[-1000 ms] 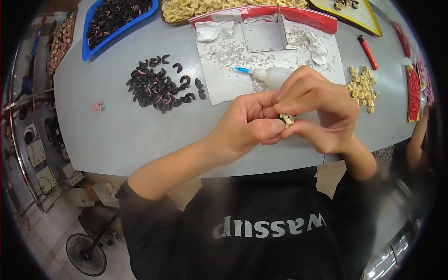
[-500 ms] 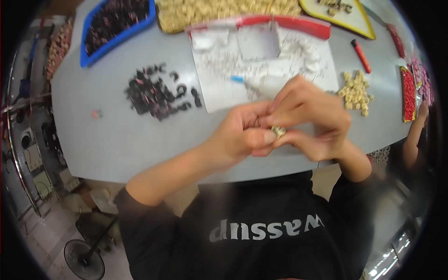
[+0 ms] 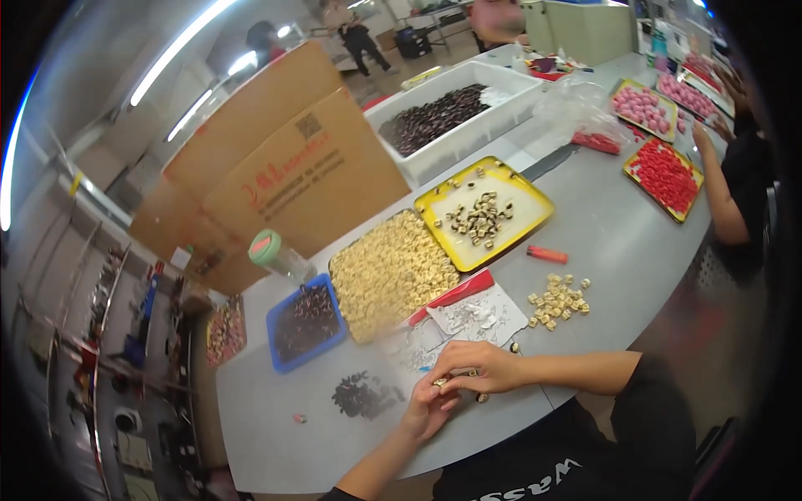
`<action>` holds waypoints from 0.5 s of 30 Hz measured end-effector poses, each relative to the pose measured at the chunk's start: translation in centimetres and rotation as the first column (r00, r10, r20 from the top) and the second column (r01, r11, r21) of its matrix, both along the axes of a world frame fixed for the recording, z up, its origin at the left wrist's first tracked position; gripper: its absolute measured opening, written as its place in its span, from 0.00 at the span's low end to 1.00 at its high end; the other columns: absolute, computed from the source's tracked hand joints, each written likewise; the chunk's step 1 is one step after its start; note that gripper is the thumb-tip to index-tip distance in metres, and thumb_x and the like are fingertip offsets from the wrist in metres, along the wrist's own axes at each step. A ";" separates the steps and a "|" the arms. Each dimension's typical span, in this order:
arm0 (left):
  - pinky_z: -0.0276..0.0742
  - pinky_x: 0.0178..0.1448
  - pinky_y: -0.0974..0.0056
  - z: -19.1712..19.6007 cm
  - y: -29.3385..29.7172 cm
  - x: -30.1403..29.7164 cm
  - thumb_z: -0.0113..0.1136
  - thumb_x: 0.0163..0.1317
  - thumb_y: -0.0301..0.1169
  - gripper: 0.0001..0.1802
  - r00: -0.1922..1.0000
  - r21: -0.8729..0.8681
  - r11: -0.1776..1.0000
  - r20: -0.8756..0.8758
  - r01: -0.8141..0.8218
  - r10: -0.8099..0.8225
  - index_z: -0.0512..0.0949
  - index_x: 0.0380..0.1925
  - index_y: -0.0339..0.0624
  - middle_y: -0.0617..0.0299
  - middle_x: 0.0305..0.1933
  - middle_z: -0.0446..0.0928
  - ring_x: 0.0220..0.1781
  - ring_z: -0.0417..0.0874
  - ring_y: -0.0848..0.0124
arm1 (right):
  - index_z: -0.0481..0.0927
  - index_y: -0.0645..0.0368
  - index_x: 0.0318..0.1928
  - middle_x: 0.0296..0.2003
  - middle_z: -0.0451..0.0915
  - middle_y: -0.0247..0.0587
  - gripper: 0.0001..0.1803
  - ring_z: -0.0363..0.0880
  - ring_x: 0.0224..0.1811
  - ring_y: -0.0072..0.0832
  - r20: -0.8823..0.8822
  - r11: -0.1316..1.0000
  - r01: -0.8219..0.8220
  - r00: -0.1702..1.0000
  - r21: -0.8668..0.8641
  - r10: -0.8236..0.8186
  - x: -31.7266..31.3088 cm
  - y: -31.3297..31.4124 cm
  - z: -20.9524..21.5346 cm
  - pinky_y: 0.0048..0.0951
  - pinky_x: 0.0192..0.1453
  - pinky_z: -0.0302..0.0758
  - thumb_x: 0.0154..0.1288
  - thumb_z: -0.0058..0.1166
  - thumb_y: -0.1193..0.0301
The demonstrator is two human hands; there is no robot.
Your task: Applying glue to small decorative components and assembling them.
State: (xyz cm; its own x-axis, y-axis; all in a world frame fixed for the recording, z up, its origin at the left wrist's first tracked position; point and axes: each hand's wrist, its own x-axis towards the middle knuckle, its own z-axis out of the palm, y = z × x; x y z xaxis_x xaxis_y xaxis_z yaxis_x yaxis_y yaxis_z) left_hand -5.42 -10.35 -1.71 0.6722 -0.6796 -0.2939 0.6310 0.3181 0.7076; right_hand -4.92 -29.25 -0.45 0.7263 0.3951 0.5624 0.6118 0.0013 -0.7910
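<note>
My left hand [image 3: 424, 411] and my right hand [image 3: 486, 367] meet near the table's front edge. Both are closed, their fingertips pinching a small pale-gold piece [image 3: 439, 382] with dark parts between them. A similar gold-and-black piece [image 3: 482, 398] lies just below my right hand, and another sits above its wrist. Behind the hands is a white sheet [image 3: 511, 311] with white scraps and a red edge strip. A blue tip [image 3: 424, 368] shows beside my fingers. To the left is a loose pile of small black pieces [image 3: 359, 396]; to the right, a cluster of pale-gold pieces [image 3: 558, 302].
Beyond stand a blue tray [image 3: 274, 338] of dark pieces, a tray of gold pieces [image 3: 393, 271], a yellow-rimmed tray [image 3: 535, 194], a white bin [image 3: 418, 171], a lidded jar [image 3: 288, 265] and a large cardboard box [image 3: 284, 200]. A red marker [image 3: 547, 254] lies right; a co-worker's arm [image 3: 723, 196] is farther right.
The view has tilted up and turned, bringing the box, bin and room into sight. My hands still hold a small piece together; gold-and-black pieces now show on the table beside my right hand.
</note>
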 end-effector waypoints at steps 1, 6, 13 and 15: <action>0.63 0.33 0.76 0.3 0.0 0.2 0.65 0.52 0.40 0.26 0.999 -0.013 0.999 0.000 -0.035 0.035 0.68 0.47 0.41 0.69 0.38 0.68 0.35 0.68 0.82 | 0.79 0.60 0.42 0.37 0.78 0.42 0.11 0.75 0.43 0.38 -0.010 1.000 -0.007 1.000 -0.006 0.007 0.3 0.1 0.2 0.34 0.50 0.72 0.57 0.59 0.72; 0.62 0.32 0.76 0.8 -0.3 0.8 0.65 0.52 0.40 0.25 0.997 -0.024 0.996 -0.001 -0.083 0.083 0.68 0.46 0.41 0.69 0.36 0.67 0.34 0.67 0.82 | 0.80 0.59 0.42 0.36 0.79 0.40 0.11 0.75 0.44 0.36 -0.011 1.000 -0.011 1.000 0.018 0.011 0.7 0.0 0.7 0.33 0.50 0.72 0.60 0.57 0.68; 0.61 0.33 0.75 0.8 -0.3 1.0 0.64 0.52 0.41 0.23 0.998 -0.046 0.997 0.014 -0.063 0.064 0.68 0.43 0.41 0.68 0.35 0.66 0.33 0.66 0.81 | 0.80 0.58 0.42 0.35 0.79 0.40 0.12 0.75 0.41 0.33 -0.025 1.000 -0.005 1.000 0.002 0.005 0.8 0.2 0.8 0.32 0.48 0.72 0.61 0.57 0.67; 0.61 0.34 0.75 1.0 -0.3 0.9 0.63 0.53 0.41 0.23 0.998 -0.044 0.997 0.013 -0.064 0.065 0.68 0.43 0.40 0.67 0.35 0.66 0.33 0.66 0.81 | 0.80 0.59 0.42 0.34 0.79 0.40 0.12 0.75 0.40 0.33 -0.021 1.000 -0.004 1.000 -0.015 0.003 0.7 0.2 0.8 0.32 0.47 0.72 0.61 0.57 0.66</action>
State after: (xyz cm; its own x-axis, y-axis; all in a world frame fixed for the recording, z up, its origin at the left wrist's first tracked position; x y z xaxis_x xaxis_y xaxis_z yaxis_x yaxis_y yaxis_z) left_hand -4.50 -10.70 -0.69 0.7190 -0.6465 -0.2551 0.5982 0.3887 0.7007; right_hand -4.18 -29.10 0.38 0.7364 0.4062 0.5410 0.5952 -0.0089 -0.8035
